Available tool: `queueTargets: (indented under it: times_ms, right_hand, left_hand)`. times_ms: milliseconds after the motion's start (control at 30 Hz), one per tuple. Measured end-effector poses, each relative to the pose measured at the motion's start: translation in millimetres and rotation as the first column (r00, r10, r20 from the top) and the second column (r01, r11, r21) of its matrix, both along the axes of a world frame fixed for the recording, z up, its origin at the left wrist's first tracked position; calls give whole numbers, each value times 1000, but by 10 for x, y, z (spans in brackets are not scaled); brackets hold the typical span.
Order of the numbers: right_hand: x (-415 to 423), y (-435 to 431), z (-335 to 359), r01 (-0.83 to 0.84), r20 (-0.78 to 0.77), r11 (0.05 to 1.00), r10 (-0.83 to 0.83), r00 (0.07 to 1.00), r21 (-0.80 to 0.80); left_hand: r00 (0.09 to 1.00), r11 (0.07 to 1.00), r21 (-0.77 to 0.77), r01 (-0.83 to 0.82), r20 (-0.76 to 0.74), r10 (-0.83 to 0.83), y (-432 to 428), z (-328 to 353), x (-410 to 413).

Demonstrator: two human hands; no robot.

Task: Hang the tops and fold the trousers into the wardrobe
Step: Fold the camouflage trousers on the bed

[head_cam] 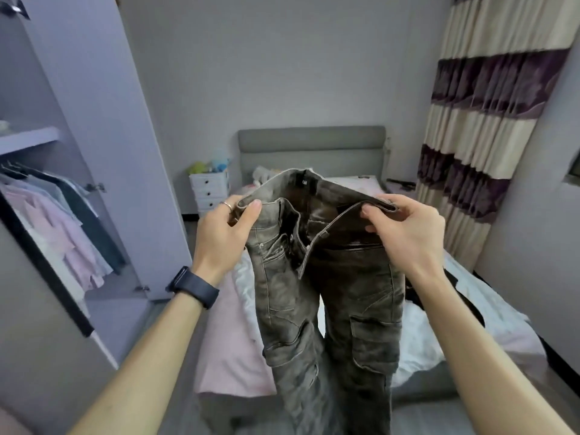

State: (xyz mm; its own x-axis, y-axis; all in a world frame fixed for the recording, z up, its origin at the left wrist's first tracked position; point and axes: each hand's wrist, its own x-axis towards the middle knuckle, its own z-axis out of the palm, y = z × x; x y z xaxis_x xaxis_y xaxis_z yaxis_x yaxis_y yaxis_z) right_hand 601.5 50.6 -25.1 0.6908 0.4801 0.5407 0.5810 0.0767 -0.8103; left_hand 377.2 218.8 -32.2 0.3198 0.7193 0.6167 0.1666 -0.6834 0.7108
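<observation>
**Two hands on the waistband: line up the legs before you fold**

Both of your hands are closed on one pair of grey cargo trousers [326, 277], held up in the air in front of you, above the foot of the bed [226, 356].

Far out to the left of your left hand stands the open wardrobe [94, 152], with tops [56, 221] already hanging on its rail; that is where the folded trousers should end up, so keep a clear path on that side.

Your left hand [226, 237] pinches the left corner of the waistband between thumb and fingers. A dark watch [193, 287] sits on that wrist.

Between your hands the fly is undone and the waistband gapes, label showing at the back. I would close this gap first: bring your hands together so the two front halves meet and the side seams stack.

Your right hand [405, 230] grips the other corner of the waistband in the same pinch, thumb on the inside edge.

Below both hands the two legs hang loose and slightly twisted, their hems out of view. A short shake should let them fall straight. Then lay one leg on the other, and fold on the bedding under your hands rather than in mid-air, since this heavy cloth will probably sag.
</observation>
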Motion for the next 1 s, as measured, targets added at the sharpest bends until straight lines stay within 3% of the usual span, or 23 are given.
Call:
queueTargets:
  times_ms: [233, 467, 800, 1000]
  right_hand:
    - [-111, -241, -485, 126, 32, 989, -124, 992, -76]
    - [303, -51, -652, 327, 285, 931, -273, 919, -163]
    - [1115, 723, -686, 315, 252, 929, -263, 931, -193]
    - [1749, 1502, -441, 265, 270, 957, -226, 936, -120]
  left_hand:
    - [992, 996, -75, -56, -118, 47, 77, -610, -443]
    - [919, 982, 39, -187, -345, 189, 471, -844, -298]
    - [891, 942, 211, -260, -324, 318, 1238, -684, 438]
    - [892, 926, 130, -355, -249, 377, 1920, -368, 1068]
